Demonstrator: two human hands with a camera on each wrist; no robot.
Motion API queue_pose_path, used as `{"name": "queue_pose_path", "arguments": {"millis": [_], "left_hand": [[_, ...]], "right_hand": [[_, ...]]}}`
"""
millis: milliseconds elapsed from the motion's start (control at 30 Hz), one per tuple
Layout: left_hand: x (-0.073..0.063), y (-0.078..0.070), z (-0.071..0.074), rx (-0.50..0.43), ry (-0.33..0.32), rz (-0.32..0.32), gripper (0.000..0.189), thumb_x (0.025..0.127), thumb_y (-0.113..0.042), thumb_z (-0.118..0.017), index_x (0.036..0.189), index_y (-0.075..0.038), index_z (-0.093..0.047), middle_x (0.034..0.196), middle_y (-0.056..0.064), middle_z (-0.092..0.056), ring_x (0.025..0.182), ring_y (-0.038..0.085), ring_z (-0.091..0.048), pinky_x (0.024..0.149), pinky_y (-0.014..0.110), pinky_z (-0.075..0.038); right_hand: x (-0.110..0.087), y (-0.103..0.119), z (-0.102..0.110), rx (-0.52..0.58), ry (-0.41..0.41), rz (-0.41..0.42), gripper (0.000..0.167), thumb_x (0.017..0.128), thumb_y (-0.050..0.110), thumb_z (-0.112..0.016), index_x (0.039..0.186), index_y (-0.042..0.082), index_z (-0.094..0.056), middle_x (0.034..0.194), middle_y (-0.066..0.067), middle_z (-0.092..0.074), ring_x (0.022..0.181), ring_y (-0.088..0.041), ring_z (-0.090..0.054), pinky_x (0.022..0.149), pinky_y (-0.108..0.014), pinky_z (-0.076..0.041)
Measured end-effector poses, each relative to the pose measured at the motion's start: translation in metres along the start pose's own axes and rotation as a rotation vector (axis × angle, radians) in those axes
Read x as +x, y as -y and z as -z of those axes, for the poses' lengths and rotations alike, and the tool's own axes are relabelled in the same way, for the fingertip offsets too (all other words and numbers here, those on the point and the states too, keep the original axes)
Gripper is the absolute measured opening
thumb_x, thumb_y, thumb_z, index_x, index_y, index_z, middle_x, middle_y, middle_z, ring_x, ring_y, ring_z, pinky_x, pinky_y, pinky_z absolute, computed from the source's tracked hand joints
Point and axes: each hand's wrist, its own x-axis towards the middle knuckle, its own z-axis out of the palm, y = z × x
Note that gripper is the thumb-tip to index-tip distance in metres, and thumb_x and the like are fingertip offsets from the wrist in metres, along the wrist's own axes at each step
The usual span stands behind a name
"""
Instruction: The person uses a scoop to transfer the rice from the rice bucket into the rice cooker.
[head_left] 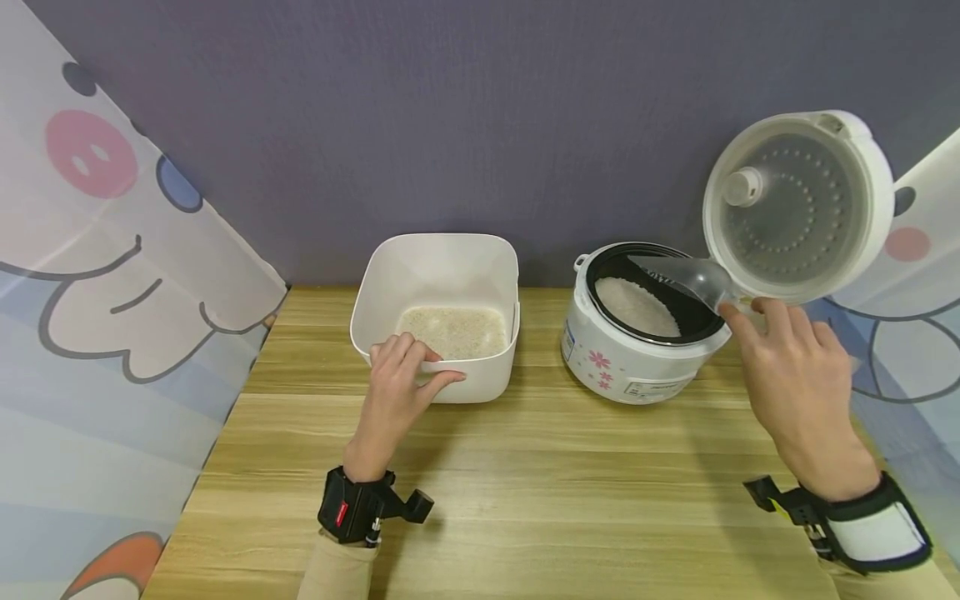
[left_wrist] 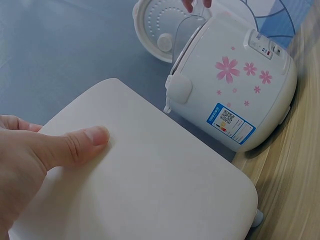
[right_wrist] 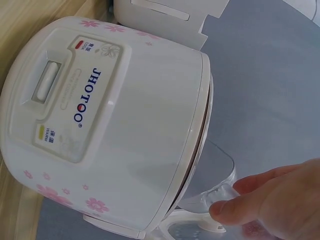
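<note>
My left hand (head_left: 396, 379) grips the front rim of a white plastic bin (head_left: 491, 377), thumb outside and fingers over the edge. Rice (head_left: 457, 332) covers the bin's floor. To the right stands a white rice cooker (head_left: 637, 375) with pink flowers, its lid (head_left: 798, 208) raised. White rice (head_left: 637, 307) lies in its dark inner pot. Over the pot's right side, my right hand (head_left: 798, 383) holds a clear plastic scoop (head_left: 693, 279) by its handle. In the right wrist view the scoop (right_wrist: 212, 172) shows beyond the cooker's rim; whether rice is in it I cannot tell.
Both containers stand on a wood-grain table (head_left: 525, 500) against a dark grey wall (head_left: 450, 125). Cartoon-printed sheets (head_left: 97, 333) line the left and right sides. The open lid leans up beside the right hand.
</note>
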Motion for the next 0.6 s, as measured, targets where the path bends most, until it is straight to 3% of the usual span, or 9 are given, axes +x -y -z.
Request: {"name": "queue_pose_path", "arguments": {"millis": [200,333,600], "left_hand": [[0.000,0.000,0.002,-0.004,0.014,0.011,0.050,0.058,-0.026,-0.093,0.083,-0.004,-0.056,0.076,0.004,-0.049,0.068,0.025,-0.046,0.072,0.042,-0.027],[0.000,0.000,0.000,-0.002,0.003,0.003,0.052,0.056,-0.026,-0.093,0.083,-0.003,-0.056,0.076,0.004,-0.049,0.068,0.025,-0.046,0.071,0.041,-0.027],[0.000,0.000,0.000,0.007,0.006,0.008,0.052,0.056,-0.028,-0.092,0.084,-0.003,-0.056,0.077,0.005,-0.049,0.068,0.024,-0.046,0.072,0.041,-0.027]], "right_hand": [[-0.003,-0.002,0.000,0.000,0.038,-0.028,0.020,0.100,0.002,-0.057,0.114,0.002,-0.070,0.099,-0.028,-0.067,0.075,-0.050,-0.063,0.052,-0.053,-0.040],[-0.006,-0.004,0.003,0.007,0.102,-0.067,0.025,0.095,0.002,-0.064,0.119,0.001,-0.069,0.099,-0.029,-0.066,0.074,-0.051,-0.062,0.054,-0.056,-0.043],[-0.001,-0.002,0.017,0.107,0.173,-0.148,0.038,0.094,0.011,-0.066,0.128,-0.006,-0.064,0.106,-0.032,-0.066,0.072,-0.054,-0.060,0.056,-0.063,-0.045]]}}
